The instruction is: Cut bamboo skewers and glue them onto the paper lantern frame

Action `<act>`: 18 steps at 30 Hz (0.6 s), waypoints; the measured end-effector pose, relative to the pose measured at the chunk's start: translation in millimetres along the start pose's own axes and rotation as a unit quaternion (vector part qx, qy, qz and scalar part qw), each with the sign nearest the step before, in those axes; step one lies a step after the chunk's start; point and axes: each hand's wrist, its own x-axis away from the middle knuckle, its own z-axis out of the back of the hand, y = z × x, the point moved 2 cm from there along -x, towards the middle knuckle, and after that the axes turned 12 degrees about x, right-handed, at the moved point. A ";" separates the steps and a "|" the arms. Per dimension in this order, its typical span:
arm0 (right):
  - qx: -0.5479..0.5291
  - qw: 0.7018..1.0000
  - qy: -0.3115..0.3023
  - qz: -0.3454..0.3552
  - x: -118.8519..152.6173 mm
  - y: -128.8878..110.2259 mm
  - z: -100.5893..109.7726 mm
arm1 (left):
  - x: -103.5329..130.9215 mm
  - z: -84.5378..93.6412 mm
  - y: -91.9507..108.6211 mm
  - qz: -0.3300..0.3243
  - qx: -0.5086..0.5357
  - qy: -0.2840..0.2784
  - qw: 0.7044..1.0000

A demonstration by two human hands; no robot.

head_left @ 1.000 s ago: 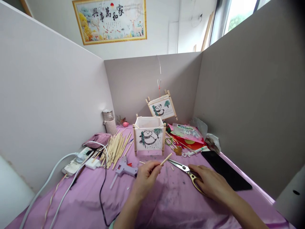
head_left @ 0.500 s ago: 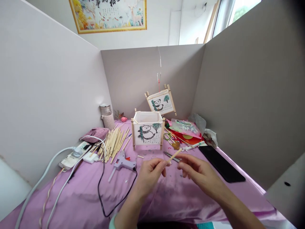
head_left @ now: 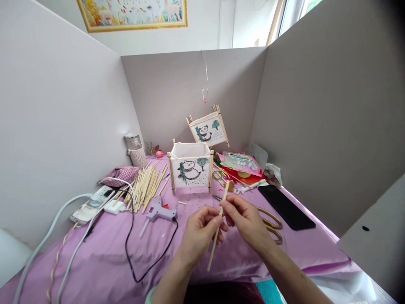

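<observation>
Between my two hands is a thin pale wooden stick [head_left: 213,252], tilted with its upper end away from me. My left hand [head_left: 202,230] pinches it near the middle. The thumb and fingers of my right hand [head_left: 242,215] close on it just above. Gold-handled scissors [head_left: 274,226] lie beside my right hand, their blades partly hidden behind it. Beyond the hands stands a white paper lantern [head_left: 193,171] with a panda drawing and wooden corner posts. A second panda lantern [head_left: 209,131] hangs tilted behind it on a red string.
On the purple cloth [head_left: 110,261], a glue gun [head_left: 160,211] with a looping black cord lies left of my hands. Several loose sticks [head_left: 147,185] are heaped behind it, near a power strip [head_left: 91,207]. A black phone [head_left: 286,207] lies right; a jar [head_left: 136,152] stands back left.
My right hand has closed on the stick, which has turned more upright, its lower end now showing. The scissors' handles have come into sight. The whole view has shifted slightly.
</observation>
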 end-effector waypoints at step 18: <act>0.207 0.968 -0.064 0.122 -7.1 42.9 -42.7 | -42.6 38.4 -19.6 -0.107 0.289 0.108 0.945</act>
